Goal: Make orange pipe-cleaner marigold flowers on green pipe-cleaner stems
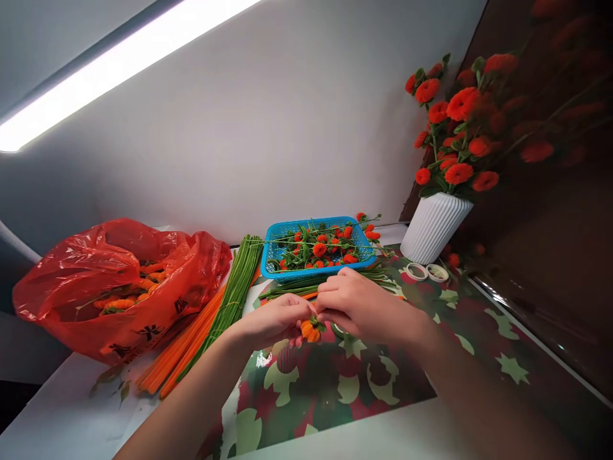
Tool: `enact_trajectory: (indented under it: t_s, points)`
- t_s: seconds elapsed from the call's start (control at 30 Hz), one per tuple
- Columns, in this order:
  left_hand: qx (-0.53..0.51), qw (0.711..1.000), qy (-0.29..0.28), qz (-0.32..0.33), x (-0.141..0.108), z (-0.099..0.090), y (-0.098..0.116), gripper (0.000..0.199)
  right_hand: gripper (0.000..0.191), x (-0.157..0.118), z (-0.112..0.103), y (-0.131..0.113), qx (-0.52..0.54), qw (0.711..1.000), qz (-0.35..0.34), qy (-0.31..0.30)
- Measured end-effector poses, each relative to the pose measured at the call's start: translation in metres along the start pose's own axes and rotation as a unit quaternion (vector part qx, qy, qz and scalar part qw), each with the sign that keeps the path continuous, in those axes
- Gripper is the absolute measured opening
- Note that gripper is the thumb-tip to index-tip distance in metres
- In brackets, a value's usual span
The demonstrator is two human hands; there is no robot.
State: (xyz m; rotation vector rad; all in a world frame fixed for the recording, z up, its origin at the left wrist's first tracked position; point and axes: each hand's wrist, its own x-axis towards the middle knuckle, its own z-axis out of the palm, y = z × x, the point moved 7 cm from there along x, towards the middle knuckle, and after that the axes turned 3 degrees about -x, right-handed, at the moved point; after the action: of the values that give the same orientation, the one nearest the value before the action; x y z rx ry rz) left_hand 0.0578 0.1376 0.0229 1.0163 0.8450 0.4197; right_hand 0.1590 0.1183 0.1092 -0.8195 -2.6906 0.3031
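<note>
An orange pipe-cleaner flower (311,331) with a green base hangs head down between my hands. My left hand (281,319) is closed around it, with thumb and fingers by the green part. My right hand (352,301) pinches at the same green base from the right, its fingertips close to the left thumb. The right fingers partly hide what they grip, and the flower's stem cannot be made out. Just beyond the hands stands a blue plastic basket (287,275) with red-orange flowers (319,250) and green stems in it.
Bundles of green (234,287) and orange (184,345) pipe cleaners lie left, beside a red plastic bag (62,287) with orange flowers in it. A white ribbed vase (435,227) of red flowers (463,104) stands back right near two tape rolls (437,273). Patterned cloth (325,396) covers the table.
</note>
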Motion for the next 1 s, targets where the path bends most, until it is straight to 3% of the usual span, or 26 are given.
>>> enact_trajectory:
  t_s: [0.13, 0.23, 0.3, 0.37, 0.47, 0.6, 0.67, 0.8, 0.9, 1.0]
  points:
    - [0.048, 0.997, -0.051, -0.036, 0.002, 0.009, -0.011, 0.017, 0.016, -0.003, 0.01, 0.002, 0.136, 0.985, 0.032, -0.099]
    - [0.083, 0.991, -0.077, -0.067, 0.003, 0.013, -0.02, 0.013, 0.013, -0.007, 0.019, 0.004, 0.16, 0.972, 0.059, -0.162]
    - [0.084, 0.991, -0.076, -0.064, 0.003, 0.014, -0.021, 0.012, 0.013, -0.008, 0.02, 0.006, 0.176, 0.968, 0.073, -0.166]
    - [0.061, 0.996, -0.054, -0.027, 0.004, 0.012, -0.015, 0.013, 0.014, -0.008, 0.013, 0.01, 0.187, 0.971, 0.087, -0.123]
    - [0.01, 0.998, 0.005, 0.056, 0.003, 0.005, 0.002, 0.015, 0.012, -0.009, -0.008, 0.021, 0.195, 0.974, 0.112, -0.007]
    - [-0.037, 0.975, 0.107, 0.189, -0.004, -0.004, 0.023, 0.022, 0.018, -0.017, -0.035, 0.04, 0.196, 0.953, 0.179, 0.143]
    - [-0.029, 0.96, 0.132, 0.246, -0.01, -0.004, 0.031, 0.024, 0.016, -0.018, -0.039, 0.041, 0.183, 0.953, 0.188, 0.15]
    - [0.001, 0.931, 0.156, 0.33, -0.02, 0.001, 0.041, 0.024, 0.023, -0.013, -0.04, 0.023, 0.164, 0.965, 0.124, 0.165]
    - [-0.002, 0.92, 0.159, 0.359, -0.025, 0.002, 0.044, 0.025, 0.023, -0.011, -0.044, 0.015, 0.161, 0.958, 0.086, 0.22]
    - [0.005, 0.911, 0.17, 0.375, -0.026, 0.0, 0.046, 0.025, 0.023, -0.01, -0.043, 0.014, 0.16, 0.956, 0.062, 0.238]
